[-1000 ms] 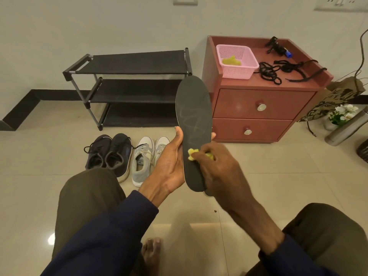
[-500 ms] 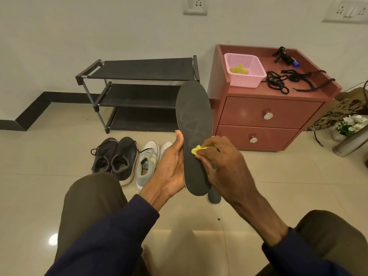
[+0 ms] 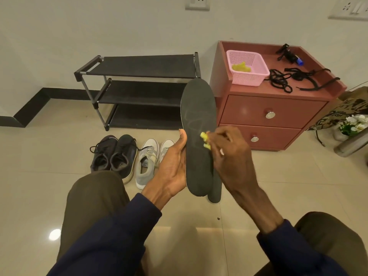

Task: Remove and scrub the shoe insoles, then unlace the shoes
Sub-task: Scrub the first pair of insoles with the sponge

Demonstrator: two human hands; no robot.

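Observation:
My left hand (image 3: 172, 162) grips a dark insole (image 3: 199, 120) upright by its left edge, toe end up. Faint wet streaks mark its upper half. My right hand (image 3: 231, 158) pinches a small yellow scrubber (image 3: 205, 139) and presses it against the insole's right side. A second dark insole (image 3: 215, 188) shows behind the lower right of the first one. On the floor behind my hands stand a pair of black shoes (image 3: 114, 156) with laces in and a pair of grey-white shoes (image 3: 149, 158).
A black three-shelf shoe rack (image 3: 139, 84) stands against the wall. A red two-drawer cabinet (image 3: 274, 116) at right bears a pink basket (image 3: 248, 68) with a yellow scrubber and loose black laces (image 3: 282, 80). A steel bottle and flowers lie far right.
My right hand has slid the yellow scrubber up the insole, from near its lower middle toward its centre. The left hand keeps its hold. The camera has tilted a little.

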